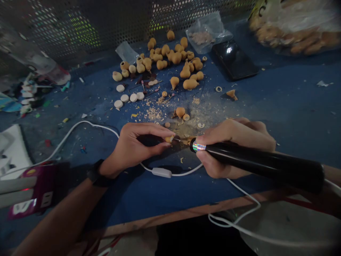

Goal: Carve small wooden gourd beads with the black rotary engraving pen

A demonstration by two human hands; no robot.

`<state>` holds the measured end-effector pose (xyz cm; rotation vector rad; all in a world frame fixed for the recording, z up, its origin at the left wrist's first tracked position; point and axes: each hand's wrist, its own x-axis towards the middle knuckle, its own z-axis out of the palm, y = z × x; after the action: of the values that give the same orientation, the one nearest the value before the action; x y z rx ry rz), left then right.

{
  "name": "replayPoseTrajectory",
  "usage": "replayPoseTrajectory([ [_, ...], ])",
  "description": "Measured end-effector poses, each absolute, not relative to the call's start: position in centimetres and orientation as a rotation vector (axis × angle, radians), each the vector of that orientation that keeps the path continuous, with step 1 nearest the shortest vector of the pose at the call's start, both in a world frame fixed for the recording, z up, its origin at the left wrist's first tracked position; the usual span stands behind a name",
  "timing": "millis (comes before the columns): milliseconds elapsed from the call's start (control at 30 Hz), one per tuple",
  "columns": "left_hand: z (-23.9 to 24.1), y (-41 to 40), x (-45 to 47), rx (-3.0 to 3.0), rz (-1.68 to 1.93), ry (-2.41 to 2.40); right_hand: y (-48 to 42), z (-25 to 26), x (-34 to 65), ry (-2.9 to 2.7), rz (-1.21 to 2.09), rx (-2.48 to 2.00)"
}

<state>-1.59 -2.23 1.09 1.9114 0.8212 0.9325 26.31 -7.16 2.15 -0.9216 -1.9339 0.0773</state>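
Our left hand (137,146) pinches a small gourd (168,139), our right hand (230,147) grips an engraver (262,164); shavings (153,113) and more gourds (173,57) lie beyond.

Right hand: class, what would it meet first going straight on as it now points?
Probably the tan gourd pinched in the left hand, since the right hand aims the thin bit of a black rotary tool there; depth is unclear.

Dim overall — soft shadows lie under the left hand (135,145) and right hand (234,149). Sharp glare on the phone (234,58). Edges bowed by lens distortion — bag (293,28) at top right blurred.
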Motion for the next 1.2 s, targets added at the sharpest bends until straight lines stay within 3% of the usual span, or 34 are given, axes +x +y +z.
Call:
replayPoseTrajectory([
  [1200,0.9,-2.3,-1.3,1.829,0.959,0.835,-6.0,3.3,26.3,-2.038,0.028,-0.717],
])
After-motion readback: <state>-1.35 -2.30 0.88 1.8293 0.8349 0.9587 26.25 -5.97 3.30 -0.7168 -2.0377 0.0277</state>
